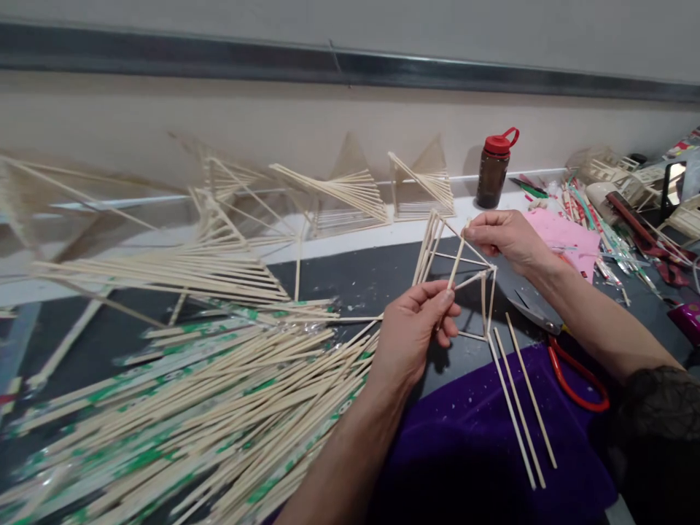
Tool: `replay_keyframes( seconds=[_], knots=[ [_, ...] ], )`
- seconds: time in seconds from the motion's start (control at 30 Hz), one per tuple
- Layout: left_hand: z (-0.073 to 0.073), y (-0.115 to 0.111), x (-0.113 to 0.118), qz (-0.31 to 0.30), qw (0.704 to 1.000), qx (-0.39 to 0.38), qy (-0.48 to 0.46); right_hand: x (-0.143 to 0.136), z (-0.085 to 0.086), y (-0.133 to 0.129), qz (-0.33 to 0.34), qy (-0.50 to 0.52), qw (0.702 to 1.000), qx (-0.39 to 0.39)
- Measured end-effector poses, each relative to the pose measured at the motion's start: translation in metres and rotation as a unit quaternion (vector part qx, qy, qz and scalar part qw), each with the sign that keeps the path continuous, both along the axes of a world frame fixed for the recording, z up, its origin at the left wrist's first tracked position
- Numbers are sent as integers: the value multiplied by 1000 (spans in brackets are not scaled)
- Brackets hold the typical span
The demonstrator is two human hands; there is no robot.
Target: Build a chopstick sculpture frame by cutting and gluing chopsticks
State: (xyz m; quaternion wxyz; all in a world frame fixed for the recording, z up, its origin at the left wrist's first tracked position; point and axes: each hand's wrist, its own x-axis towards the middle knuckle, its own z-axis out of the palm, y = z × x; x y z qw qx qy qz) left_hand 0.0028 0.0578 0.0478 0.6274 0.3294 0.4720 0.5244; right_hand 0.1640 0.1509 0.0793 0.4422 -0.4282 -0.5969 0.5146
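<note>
My left hand (418, 321) pinches the lower part of a thin wooden stick (456, 264), in front of a small stick frame. My right hand (500, 235) has its fingertips closed at the stick's upper end. The stick leans slightly, its top to the right. The stick frame (492, 299) stands on the dark table just behind and between my hands, partly hidden by my left hand. Several loose sticks (517, 394) lie on the purple cloth (459, 445) below it.
A big pile of sticks (246, 394), some in wrappers, covers the left. Twisted stick structures (339, 193) stand along the wall. Red-handled scissors (574, 379) lie under my right forearm. Behind are a red-capped bottle (492, 171), pink cloth (569, 237) and a heap of wrappers (607, 226).
</note>
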Motion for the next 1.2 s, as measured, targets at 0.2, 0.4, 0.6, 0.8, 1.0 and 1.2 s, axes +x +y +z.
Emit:
replay_keyframes(
  seconds=[0.2, 0.4, 0.6, 0.8, 1.0, 1.2],
  knots=[
    [-5, -10, -5, 32, 999, -15, 28, -7, -6, 3, 9, 5, 1000, -11],
    [-16, -5, -6, 45, 997, -32, 55, -7, -10, 8, 6, -26, 999, -21],
    [-21, -1, -11, 47, 993, -26, 104, -2, -18, 20, -40, -40, 998, 9],
    [-23, 0, -16, 37, 990, -22, 137, -1, -33, 37, -48, -43, 994, 89],
    [-23, 0, -16, 33, 989, -22, 145, -5, -42, 41, 36, -31, 994, 98],
    [-23, 0, -16, 33, 987, -27, 154, -12, -48, 39, 58, 9, 996, 65]
  ],
)
